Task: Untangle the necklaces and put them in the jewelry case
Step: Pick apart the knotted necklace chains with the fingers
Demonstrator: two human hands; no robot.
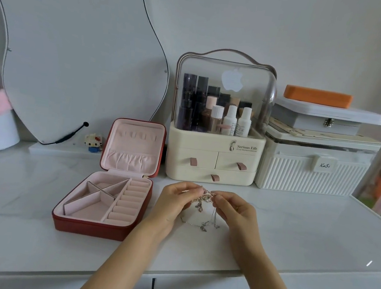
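Note:
A tangled bunch of thin silver necklaces (203, 199) hangs between my two hands just above the white tabletop, with chain ends and small pendants trailing down onto the surface. My left hand (174, 202) pinches the left side of the tangle. My right hand (233, 208) pinches the right side with thumb and fingertips. To the left stands the red jewelry case (94, 227), lid open and upright, its pink-lined compartments and ring rolls holding nothing.
Behind my hands stands a cream cosmetics organiser (215, 156) with bottles under a clear dome. A white ribbed storage box (310, 167) with stacked boxes is at the right. A curved mirror (77, 48) leans at the back left. The table's front edge (170, 275) runs below my forearms.

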